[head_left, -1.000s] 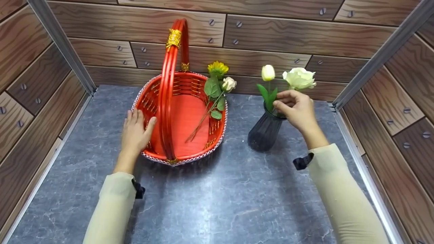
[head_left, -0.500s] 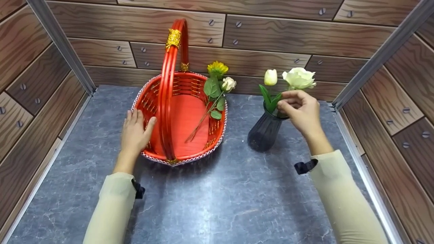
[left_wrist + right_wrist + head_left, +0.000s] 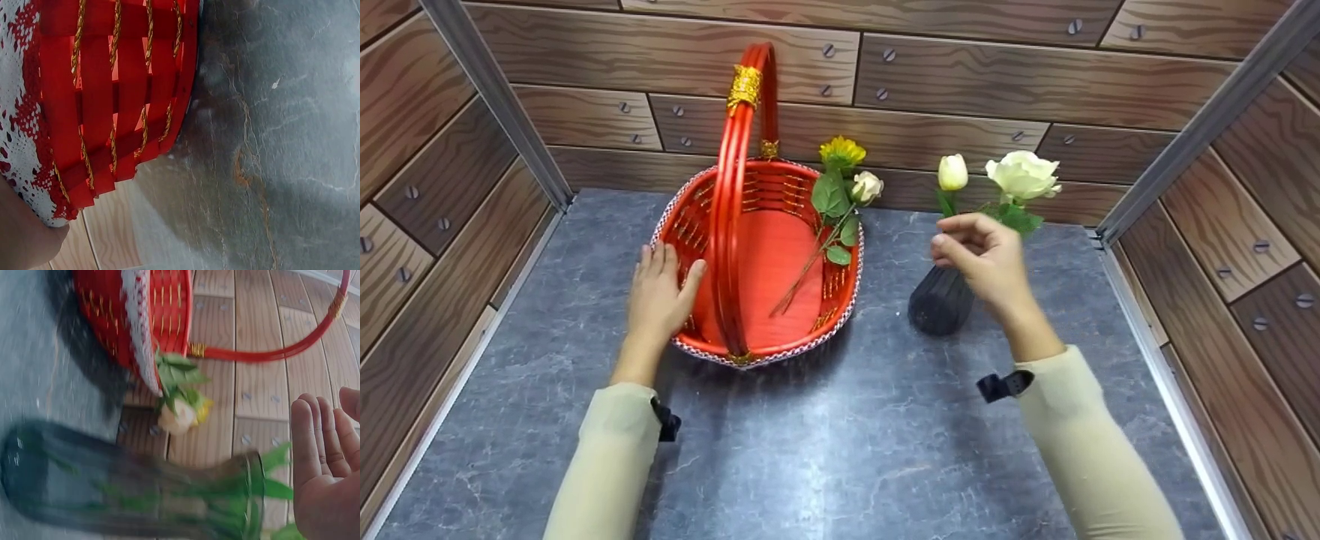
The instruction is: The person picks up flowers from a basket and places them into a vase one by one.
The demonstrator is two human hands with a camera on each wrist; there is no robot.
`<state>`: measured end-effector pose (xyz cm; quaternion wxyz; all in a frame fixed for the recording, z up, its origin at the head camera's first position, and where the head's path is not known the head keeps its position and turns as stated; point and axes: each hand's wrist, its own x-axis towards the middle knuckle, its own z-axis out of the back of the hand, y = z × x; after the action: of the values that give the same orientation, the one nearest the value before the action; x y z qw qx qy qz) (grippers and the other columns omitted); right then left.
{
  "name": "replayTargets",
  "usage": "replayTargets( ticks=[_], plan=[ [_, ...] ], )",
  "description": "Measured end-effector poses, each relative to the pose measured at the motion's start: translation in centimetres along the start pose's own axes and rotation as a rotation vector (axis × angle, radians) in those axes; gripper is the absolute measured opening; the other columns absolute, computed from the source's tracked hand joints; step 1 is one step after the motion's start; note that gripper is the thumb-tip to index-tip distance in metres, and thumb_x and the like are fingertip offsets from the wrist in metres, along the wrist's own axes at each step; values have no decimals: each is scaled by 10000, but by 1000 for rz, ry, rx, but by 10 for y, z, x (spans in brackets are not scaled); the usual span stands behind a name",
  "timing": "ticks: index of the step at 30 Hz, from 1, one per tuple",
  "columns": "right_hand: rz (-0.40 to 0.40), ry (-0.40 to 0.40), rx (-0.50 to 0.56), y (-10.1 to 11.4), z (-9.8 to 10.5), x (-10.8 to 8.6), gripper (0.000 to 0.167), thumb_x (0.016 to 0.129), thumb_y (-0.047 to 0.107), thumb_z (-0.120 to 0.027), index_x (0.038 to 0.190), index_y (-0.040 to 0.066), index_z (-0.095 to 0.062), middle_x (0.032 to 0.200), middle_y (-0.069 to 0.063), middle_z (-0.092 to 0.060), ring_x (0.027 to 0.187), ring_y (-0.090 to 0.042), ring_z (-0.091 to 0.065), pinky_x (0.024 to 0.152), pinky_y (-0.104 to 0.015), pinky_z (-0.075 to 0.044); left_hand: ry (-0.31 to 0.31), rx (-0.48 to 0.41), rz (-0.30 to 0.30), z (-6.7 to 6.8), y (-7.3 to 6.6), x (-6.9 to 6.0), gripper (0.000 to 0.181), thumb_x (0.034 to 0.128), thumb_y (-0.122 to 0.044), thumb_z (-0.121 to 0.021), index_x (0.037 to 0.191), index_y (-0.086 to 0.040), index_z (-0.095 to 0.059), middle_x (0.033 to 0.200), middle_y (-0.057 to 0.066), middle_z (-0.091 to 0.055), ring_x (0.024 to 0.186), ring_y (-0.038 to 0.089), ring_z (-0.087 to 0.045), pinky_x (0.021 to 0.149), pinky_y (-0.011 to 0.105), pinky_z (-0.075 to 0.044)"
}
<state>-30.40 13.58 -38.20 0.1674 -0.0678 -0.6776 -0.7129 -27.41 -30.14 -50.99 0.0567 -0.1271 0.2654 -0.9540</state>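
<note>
In the head view, the person's left hand lies along the near side of a red oval woven basket with an arched handle, fingers straight and thumb spread wide, resting on the rim without gripping it. To the right of that hand, a yellow sunflower and a cream rose lean over the basket's far rim, their stems slanting down inside. The right hand hovers in front of the mouth of a dark, ribbed, waisted vase, fingers loosely bent near the thumb; I can see nothing held there. Just beyond those fingers rises a white tulip, and above the knuckles a full, ruffled white bloom.

From the left wrist, only a slice of the left hand shows, against the basket's white-and-red trim; how its fingers lie I can't tell from here. Beside it, red slats laced with gold cord slope towards the grey marbled tabletop.

From the right wrist, the right hand's fingers and thumb stand well parted around nothing, just beside the vase's mouth and its green leaves; the basket sits farther off, past the cream rose
</note>
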Motion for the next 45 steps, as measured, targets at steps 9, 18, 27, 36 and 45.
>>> replayTargets(
  ticks=[9, 18, 27, 36, 45],
  plan=[
    [-151, 47, 71, -25, -37, -4, 311, 869, 55, -725, 1101, -122, -618, 860, -104, -715, 757, -212, -720, 766, -411, -605, -5, 2, -8, -3, -4, 0, 833, 1009, -596, -310, 1498, 78, -286, 1597, 250, -188, 1507, 409, -64, 1225, 547, -73],
    [-297, -6, 267, -51, -71, 0, 266, 894, 51, -691, 1122, -64, -617, 1018, -198, -693, 910, -301, -714, 863, -406, -581, 14, 18, -4, -1, -4, 2, 868, 997, -636, -270, 1510, 64, -269, 1606, 246, -159, 1509, 409, -39, 1227, 541, -54],
    [-506, -27, 401, -62, -97, 5, 394, 967, 93, -591, 1337, -31, -539, 1267, -219, -634, 1010, -220, -694, 1032, -417, -489, 46, 66, 5, -2, -1, 2, 919, 983, -674, -212, 1522, 70, -216, 1612, 254, -117, 1509, 412, -1, 1226, 547, -43],
    [-643, -18, 501, -65, -119, 9, 441, 1012, 188, -517, 1392, -30, -465, 1331, -189, -608, 1317, -346, -518, 1095, -410, -431, 26, 68, 0, 0, -3, 1, 862, 1006, -612, -282, 1512, 85, -236, 1605, 265, -145, 1510, 408, -37, 1224, 546, -83],
    [-709, -13, 586, -68, -139, 10, 463, 1007, 186, -492, 1417, -25, -451, 1437, -213, -515, 1331, -330, -509, 1091, -401, -443, 19, 46, 0, 1, -2, 0, 810, 1020, -554, -335, 1509, 85, -247, 1603, 264, -156, 1510, 407, -41, 1226, 542, -71]
  ],
)
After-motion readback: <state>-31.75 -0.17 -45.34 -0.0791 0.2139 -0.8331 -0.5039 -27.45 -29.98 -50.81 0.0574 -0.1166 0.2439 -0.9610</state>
